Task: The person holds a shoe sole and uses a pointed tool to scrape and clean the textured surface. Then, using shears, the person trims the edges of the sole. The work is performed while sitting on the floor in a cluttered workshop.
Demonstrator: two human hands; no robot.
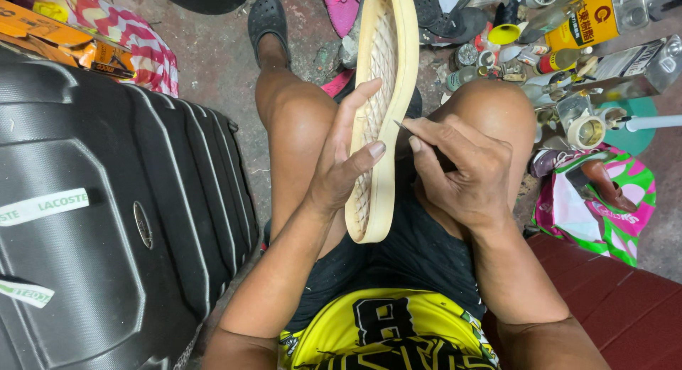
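At frame centre, the left hand [339, 164] grips a pale shoe sole [383, 107] standing upright between the knees. The right hand [465, 167] pinches a thin pointed tool [406, 127], its tip touching the sole's edge.

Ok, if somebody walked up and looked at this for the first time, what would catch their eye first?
Probably the pale shoe sole standing on edge between the knees at the centre, gripped by the left hand while the right hand puts a thin pointed tool to its rim. Next, the big black hard-shell suitcase filling the left side, and the clutter of bottles and cans on the floor at top right.
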